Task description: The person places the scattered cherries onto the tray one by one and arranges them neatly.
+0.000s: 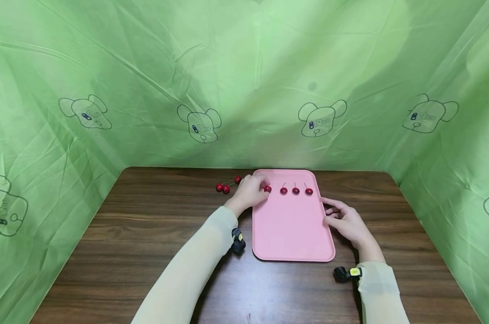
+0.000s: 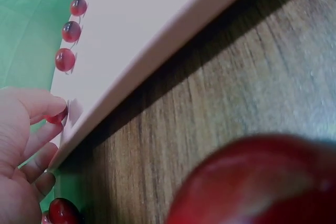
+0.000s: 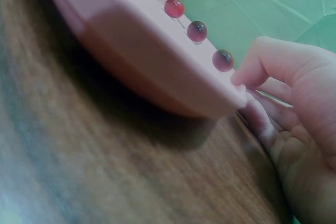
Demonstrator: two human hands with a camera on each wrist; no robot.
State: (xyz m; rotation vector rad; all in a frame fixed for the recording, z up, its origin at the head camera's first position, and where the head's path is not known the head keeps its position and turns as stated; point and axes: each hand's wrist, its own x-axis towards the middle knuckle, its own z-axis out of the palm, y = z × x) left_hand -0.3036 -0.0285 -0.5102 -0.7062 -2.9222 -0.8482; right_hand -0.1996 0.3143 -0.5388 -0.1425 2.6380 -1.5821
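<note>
A pink tray (image 1: pixel 293 229) lies on the table, and three red cherries (image 1: pixel 296 191) with thin stems stand in a row across its far part. My left hand (image 1: pixel 250 191) pinches another cherry (image 1: pixel 268 189) between thumb and fingertips, over the tray's left side, level with that row. In the left wrist view this cherry (image 2: pixel 56 116) is partly covered by the fingers. At the tray's right edge, my right hand (image 1: pixel 347 222) holds the rim. The right wrist view shows its thumb and fingers (image 3: pixel 254 111) around that rim (image 3: pixel 231 103).
Three more cherries (image 1: pixel 226 189) with stems lie on the brown wooden table (image 1: pixel 155 225), left of the tray and close to the left hand. Green cloth (image 1: pixel 252 81) with drawn bear heads hangs behind the table and along both sides.
</note>
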